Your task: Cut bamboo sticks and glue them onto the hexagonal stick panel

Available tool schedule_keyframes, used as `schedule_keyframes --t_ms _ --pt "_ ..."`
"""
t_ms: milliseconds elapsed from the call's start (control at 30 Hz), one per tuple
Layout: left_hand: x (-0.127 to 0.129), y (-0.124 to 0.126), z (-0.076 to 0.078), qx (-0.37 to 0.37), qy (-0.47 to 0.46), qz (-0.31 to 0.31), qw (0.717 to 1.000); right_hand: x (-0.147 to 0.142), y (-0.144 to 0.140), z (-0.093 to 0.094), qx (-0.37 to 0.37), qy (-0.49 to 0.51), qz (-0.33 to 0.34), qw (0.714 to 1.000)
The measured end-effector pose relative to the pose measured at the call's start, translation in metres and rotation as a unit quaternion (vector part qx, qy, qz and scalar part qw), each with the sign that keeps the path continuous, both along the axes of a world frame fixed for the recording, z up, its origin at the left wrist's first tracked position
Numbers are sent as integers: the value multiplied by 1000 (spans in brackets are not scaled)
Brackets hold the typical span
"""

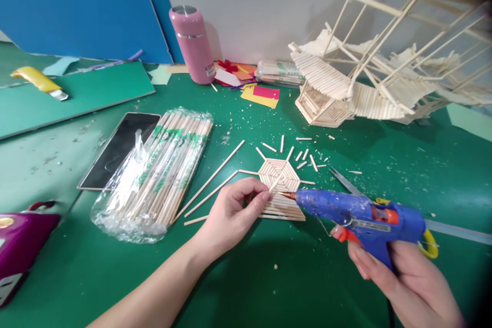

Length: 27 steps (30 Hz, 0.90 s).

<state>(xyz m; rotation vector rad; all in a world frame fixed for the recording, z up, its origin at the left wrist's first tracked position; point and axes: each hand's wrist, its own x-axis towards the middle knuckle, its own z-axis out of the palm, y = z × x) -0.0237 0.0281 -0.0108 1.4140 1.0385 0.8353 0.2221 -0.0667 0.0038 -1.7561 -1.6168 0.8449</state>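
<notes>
Green table is covered in stick offcuts; a bagged chopstick bundle lies left. Blue glue gun is gripped by the right hand, nozzle touching the hexagonal stick panel at centre. A short stick is pinched on the panel by the left hand.

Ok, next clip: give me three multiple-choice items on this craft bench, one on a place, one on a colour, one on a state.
1. Where does the dark phone lie?
A. left of the bagged sticks
B. on the stick panel
C. under the stick model

2. What colour is the flask by the wall?
A. green
B. pink
C. white

3. What is the right hand doing?
A. resting flat
B. holding scissors
C. gripping the glue gun

Key: 1 A, the phone lies beside the bagged sticks. 2 B, the flask is pink. 3 C, the right hand grips the glue gun, nozzle at the stick panel that the left hand touches.
</notes>
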Motion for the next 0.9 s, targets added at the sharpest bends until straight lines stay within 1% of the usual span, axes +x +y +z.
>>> schedule_keyframes --t_ms 200,300,400,467,733,900 --pt "2 -1 7 -50 -41 1 998 1 2 -6 14 -25 67 997" --pt "2 -1 8 -58 -43 -1 997 2 3 -8 18 -29 79 996" --pt "1 -1 8 -61 -44 -6 997 2 3 -8 26 -38 69 997" --pt "1 -1 8 -64 -47 -11 997 3 4 -7 34 -40 51 997" --pt "2 -2 10 -71 -60 -17 996 7 7 -10 21 9 20 1000" --pt "2 -2 10 -70 -60 -10 996 1 6 -7 31 10 5 999"
